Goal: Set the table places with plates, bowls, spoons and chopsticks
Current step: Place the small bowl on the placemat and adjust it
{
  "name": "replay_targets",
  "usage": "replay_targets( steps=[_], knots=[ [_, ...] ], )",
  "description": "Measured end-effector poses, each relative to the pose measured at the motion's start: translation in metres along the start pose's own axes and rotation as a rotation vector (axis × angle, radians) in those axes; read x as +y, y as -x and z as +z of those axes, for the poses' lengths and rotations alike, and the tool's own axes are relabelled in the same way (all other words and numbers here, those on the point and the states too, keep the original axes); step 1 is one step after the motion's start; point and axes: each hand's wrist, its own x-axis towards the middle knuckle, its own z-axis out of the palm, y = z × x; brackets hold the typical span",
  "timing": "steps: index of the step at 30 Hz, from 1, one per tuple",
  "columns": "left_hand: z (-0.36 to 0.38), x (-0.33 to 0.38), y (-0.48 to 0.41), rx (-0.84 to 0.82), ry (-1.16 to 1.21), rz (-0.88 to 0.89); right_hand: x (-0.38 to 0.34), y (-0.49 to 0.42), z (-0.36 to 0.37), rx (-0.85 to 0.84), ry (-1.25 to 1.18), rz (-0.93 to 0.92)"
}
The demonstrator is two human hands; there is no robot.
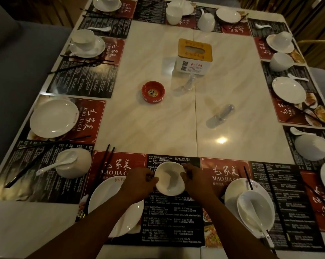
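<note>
I hold the bowl point(170, 178) with both hands. The left hand point(139, 184) grips its left rim and the right hand point(197, 181) its right rim, fingers curled around the edge. The bowl is over the dark middle part of the near mat point(172, 217), just beside the plate point(105, 195) on my left. I cannot tell if it rests on the mat or is a little above it.

What can go wrong, in my judgement: the grip is only on the rim, and the glazed surface looks smooth, so the bowl can slip if one hand lets go too early. My left forearm passes over the plate, so a fast move to that side can push the plate toward the table edge. The chopsticks point(107, 159) lie near the left hand and can roll if I brush them. The light is dim, so I can also misjudge the height and put the bowl down hard on the plate.

About containers: the bowl looks empty; the grey shape inside may be only shadow. The right bowl point(255, 210) sits on its own plate with a spoon point(257, 214) in it. The left bowl point(73, 163) has a spoon across its top. The red ashtray point(153, 91) has something small in its centre, which I cannot identify.
</note>
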Motion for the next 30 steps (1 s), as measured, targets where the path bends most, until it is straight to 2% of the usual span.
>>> replay_targets(
  steps=[10,13,15,17,20,23,26,30],
  knots=[
    [-0.002,-0.011,0.01,-0.025,0.082,0.031,0.001,0.002,0.003,0.025,0.054,-0.014],
    [-0.017,-0.02,0.017,0.068,0.133,0.01,-0.01,0.005,0.001,0.164,0.13,-0.037],
    [-0.034,-0.031,0.023,0.184,0.147,-0.01,-0.03,0.011,0.0,0.287,0.176,-0.153],
    [-0.056,-0.047,0.03,0.29,0.103,-0.06,-0.058,0.016,0.006,0.309,0.135,-0.304],
    [-0.087,-0.077,0.042,0.379,0.059,-0.14,-0.099,0.024,0.031,0.203,0.163,-0.406],
    [-0.106,-0.105,0.055,0.364,0.0,-0.2,-0.122,0.033,0.069,-0.004,0.205,-0.34],
    [-0.114,-0.128,0.064,0.297,-0.015,-0.193,-0.126,0.049,0.111,-0.157,0.309,-0.176],
    [-0.114,-0.141,0.066,0.215,-0.04,-0.119,-0.116,0.076,0.16,-0.134,0.382,-0.019]
  ],
)
